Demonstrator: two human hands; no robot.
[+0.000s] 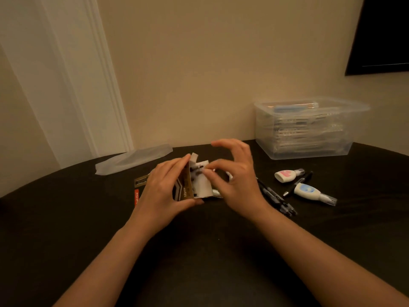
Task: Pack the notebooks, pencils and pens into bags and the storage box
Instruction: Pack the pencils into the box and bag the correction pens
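While pen box (184, 187) is open: left hand (163, 187) is clamped on its closed sides, thumb near, fingers far, at the centre of the table (199, 251). Top flap (194, 157) stands up.
Right hand (236, 180): thumb and forefinger are pinched together at the box mouth, other fingers spread and lifted. Whether the pinch is on a pen end or on the white inner flap, cannot tell.
Risk 1: mouth is open and only one hand carries the box. If it tips, pens may slide out and roll across the table.
Risk 2: a hard pull on the flap may tear the thin card, so the box would no longer close.
Risk 3: right wrist sits just beside loose pens (274, 196). A sideways sweep could knock them into the correction tapes (307, 191).
Pen box, look: small card carton, gold and brown with pale stripes, "12pcs" on the side, white inside. Dark pen ends (198, 170) show in the mouth. It would likely crush under a hard squeeze.
Loose pens, look: black, lying on the table, not yet packed.
Storage box (309, 129): clear plastic, far right by the wall. What look like stacked notebooks lie inside, pencils on top.
Bag (132, 160): translucent, flat, far left.
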